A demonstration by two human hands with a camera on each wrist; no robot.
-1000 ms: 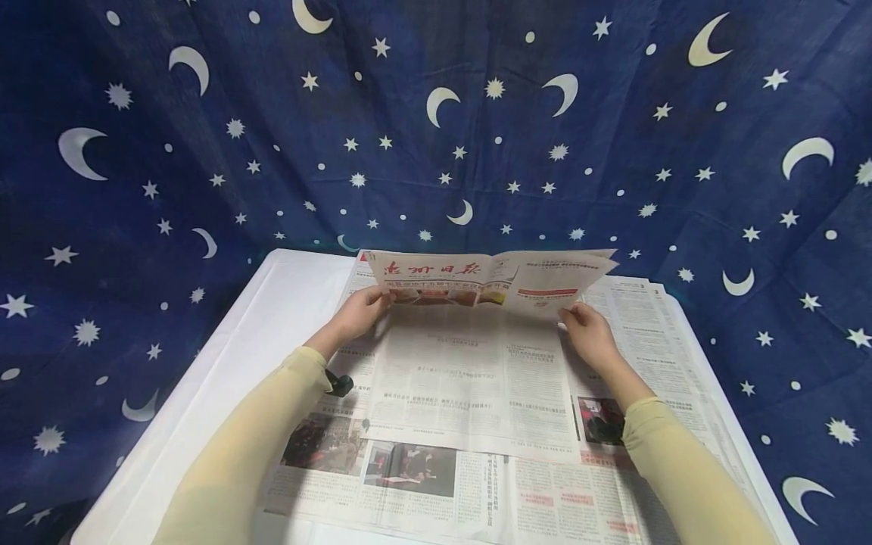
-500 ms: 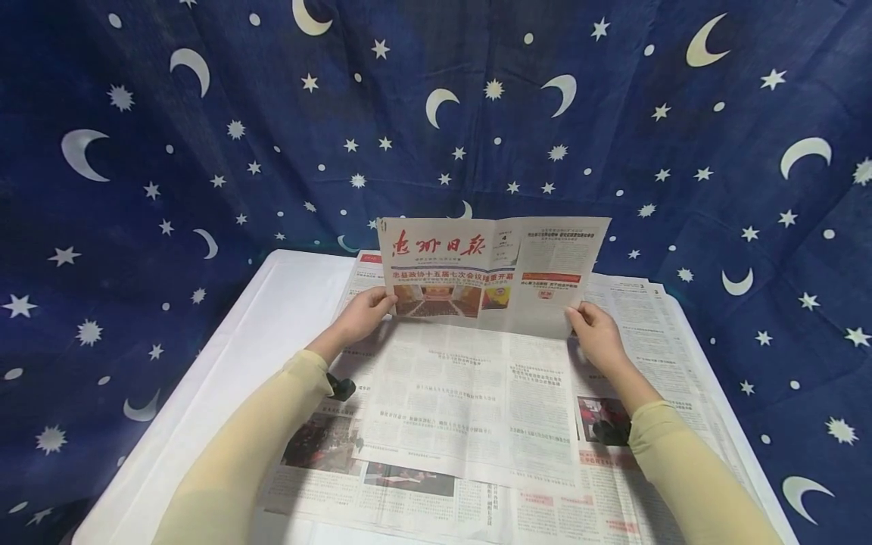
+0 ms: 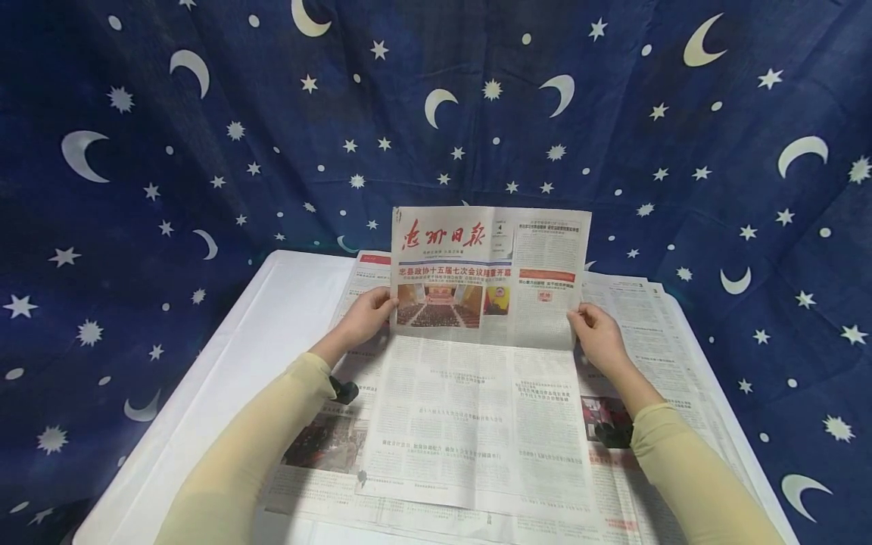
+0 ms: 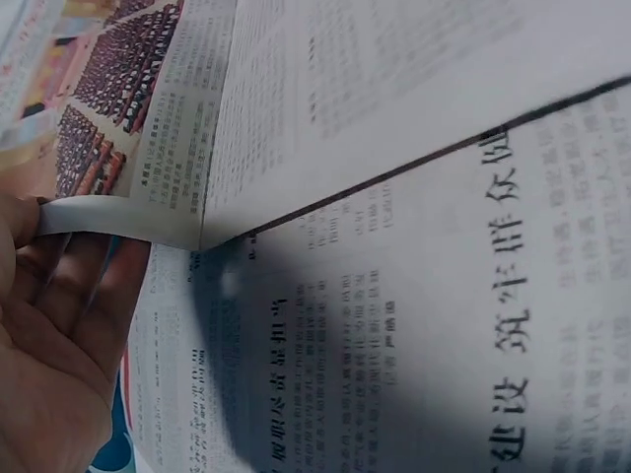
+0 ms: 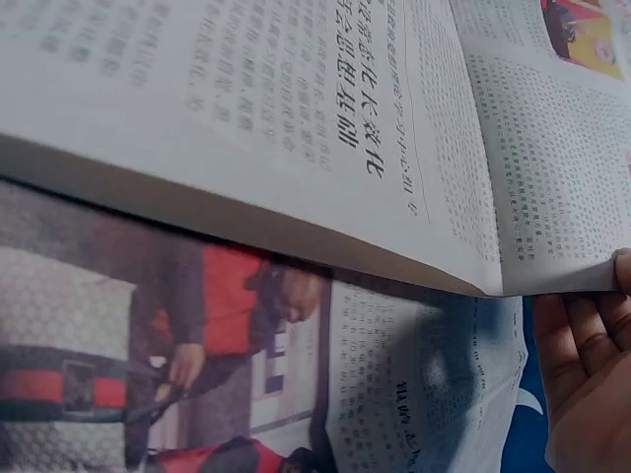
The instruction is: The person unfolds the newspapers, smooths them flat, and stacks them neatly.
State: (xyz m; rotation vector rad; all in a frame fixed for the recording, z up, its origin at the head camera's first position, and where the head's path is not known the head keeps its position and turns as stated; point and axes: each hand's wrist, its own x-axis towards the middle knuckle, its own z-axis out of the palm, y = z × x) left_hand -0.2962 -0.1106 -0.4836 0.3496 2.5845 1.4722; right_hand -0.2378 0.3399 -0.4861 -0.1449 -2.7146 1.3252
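Note:
A newspaper (image 3: 463,409) with red masthead characters is held up by both hands, its top half tilted upright and its lower half sloping toward me. A crease (image 3: 477,342) crosses it between the halves. My left hand (image 3: 364,318) pinches the left edge just above this fold. On the opposite edge, my right hand (image 3: 601,337) grips the sheet at about the same height. In the left wrist view, the left thumb lies over the paper (image 4: 123,217) with the fingers behind it. Fingers of the right hand (image 5: 587,370) sit beneath the paper's edge in the right wrist view.
More newspaper sheets (image 3: 647,341) lie spread under the held one. They cover much of a white table (image 3: 232,341). Behind the table hangs a dark blue cloth (image 3: 409,98) with moons and stars. Dark wrist devices (image 3: 345,390) show at both sleeves.
The newspaper's top half has swung up from a flat slant to nearly upright, so the front page faces me. Its lower edge has slid nearer to me; both hands keep their hold.

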